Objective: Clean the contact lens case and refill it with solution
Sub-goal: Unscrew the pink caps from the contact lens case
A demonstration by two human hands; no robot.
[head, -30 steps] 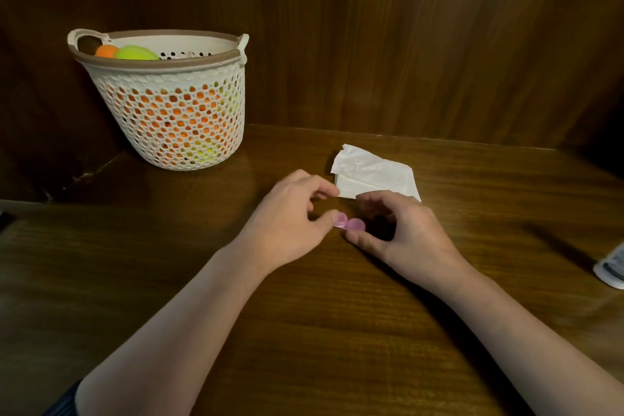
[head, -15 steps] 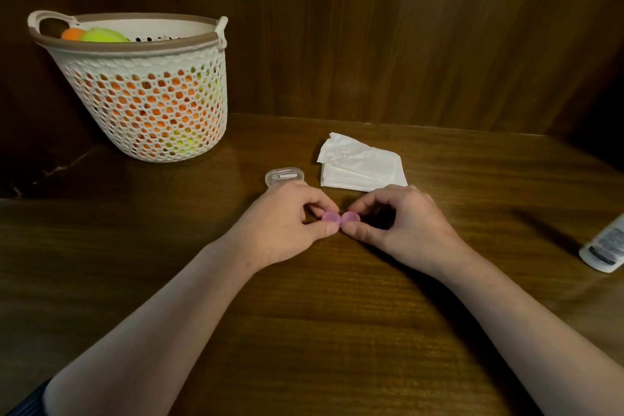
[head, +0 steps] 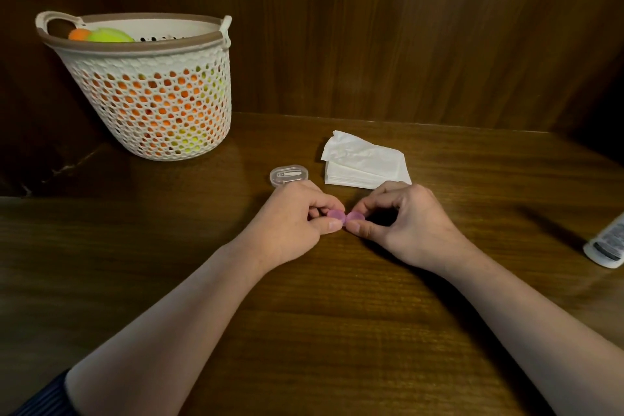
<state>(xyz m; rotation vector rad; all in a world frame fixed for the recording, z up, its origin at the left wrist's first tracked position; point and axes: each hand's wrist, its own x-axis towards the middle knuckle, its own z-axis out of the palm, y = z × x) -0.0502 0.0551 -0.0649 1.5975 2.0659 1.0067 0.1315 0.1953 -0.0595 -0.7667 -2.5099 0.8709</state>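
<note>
**Both hands on the pink lens case**

A small pink plastic contact lens case [head: 345, 217], two round caps side by side, sits at the middle of the dark brown wooden table [head: 337, 331]. The left hand [head: 290, 226] pinches the left cap between thumb and curled fingers, and the right hand [head: 405, 223] pinches the right cap the same way, so the two hands meet at the case. Whether the case rests on the wood or is lifted just off it cannot be told.

Just beyond the left hand lies a small clear plastic oval box [head: 289, 175] (something thin and pale inside). Beside it, behind the right hand, is a stack of folded white tissues [head: 364, 162]. A white perforated plastic basket [head: 152, 104] with a brown rim stands at the far left, holding orange and yellow-green balls. At the right edge, a white bottle [head: 607, 243] lies partly out of view.
</note>
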